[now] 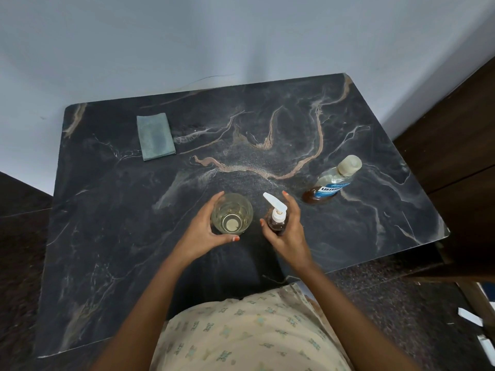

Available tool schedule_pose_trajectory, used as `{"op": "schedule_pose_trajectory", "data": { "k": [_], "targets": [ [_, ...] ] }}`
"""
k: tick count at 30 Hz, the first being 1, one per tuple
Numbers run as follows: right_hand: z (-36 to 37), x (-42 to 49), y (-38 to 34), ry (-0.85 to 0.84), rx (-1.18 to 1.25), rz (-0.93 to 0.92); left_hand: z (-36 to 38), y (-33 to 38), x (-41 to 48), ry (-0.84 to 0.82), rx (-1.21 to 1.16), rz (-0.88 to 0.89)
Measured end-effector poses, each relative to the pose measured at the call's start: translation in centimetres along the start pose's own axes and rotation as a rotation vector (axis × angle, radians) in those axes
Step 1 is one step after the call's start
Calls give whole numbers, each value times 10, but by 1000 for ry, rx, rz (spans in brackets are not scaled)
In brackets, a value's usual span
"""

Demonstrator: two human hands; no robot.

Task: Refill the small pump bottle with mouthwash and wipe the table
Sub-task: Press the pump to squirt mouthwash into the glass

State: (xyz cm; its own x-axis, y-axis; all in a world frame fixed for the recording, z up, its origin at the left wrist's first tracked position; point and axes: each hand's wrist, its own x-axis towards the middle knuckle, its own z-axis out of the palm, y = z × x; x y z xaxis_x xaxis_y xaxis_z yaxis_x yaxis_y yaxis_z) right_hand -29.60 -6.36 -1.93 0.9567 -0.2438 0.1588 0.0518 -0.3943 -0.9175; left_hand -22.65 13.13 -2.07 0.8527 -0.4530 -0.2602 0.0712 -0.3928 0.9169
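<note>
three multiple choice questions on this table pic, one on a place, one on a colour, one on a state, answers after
1. Where on the table does the folded cloth lie?
A. near right corner
B. far left part
C. dead centre

2. What colour is the pump head of the small pump bottle?
A. white
B. red
C. black

3. What is the left hand doing?
A. lying flat on the table
B. lifting the cloth
C. gripping the glass

Answers:
1 B, the cloth lies by itself toward the far left, away from both hands.
2 A, the nozzle and collar are plainly white.
3 C, thumb and fingers curl round the sides of the glass.
</note>
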Motion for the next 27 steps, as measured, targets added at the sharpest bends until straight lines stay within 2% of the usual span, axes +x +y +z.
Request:
{"op": "schedule_pose_trajectory", "data": {
  "k": [12, 23, 27],
  "targets": [
    [10, 1, -20, 49, -171, -224, 1, 0, 1, 3, 6, 14],
    [8, -1, -10, -67, -302, -223, 1, 2, 0, 8, -8, 12],
    [7, -1, -11, -162, -347, -263, 1, 2, -1, 8, -13, 10]
  ]
}}
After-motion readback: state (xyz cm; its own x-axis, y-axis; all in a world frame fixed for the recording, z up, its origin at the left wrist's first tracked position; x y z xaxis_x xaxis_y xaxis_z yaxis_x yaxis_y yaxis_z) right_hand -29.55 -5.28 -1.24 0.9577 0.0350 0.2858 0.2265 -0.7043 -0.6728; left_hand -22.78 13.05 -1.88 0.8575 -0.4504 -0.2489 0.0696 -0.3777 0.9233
